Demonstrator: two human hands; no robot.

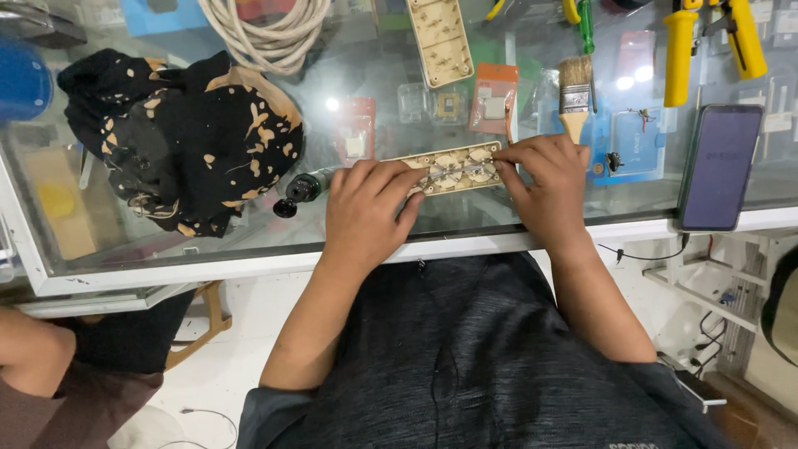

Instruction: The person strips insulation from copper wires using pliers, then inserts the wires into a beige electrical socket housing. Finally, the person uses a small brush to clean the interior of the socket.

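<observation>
Black cloth with tan splashes [179,137] heaped at far left on the glass counter [249,241], then a dark green tool handle [303,189] just left of the left hand [366,208], curled down, fingertips pressing the near end of the opened beige socket strip [453,169]. Strip lying between both hands, long axis left to right and tilted slightly up to the right, right hand [549,187] pinching its far end, both equally near. Under the glass, a red packet [357,133] and an orange one [495,98]; further right a paintbrush [575,96], yellow-handled pliers [690,50], a dark phone [719,166].
</observation>
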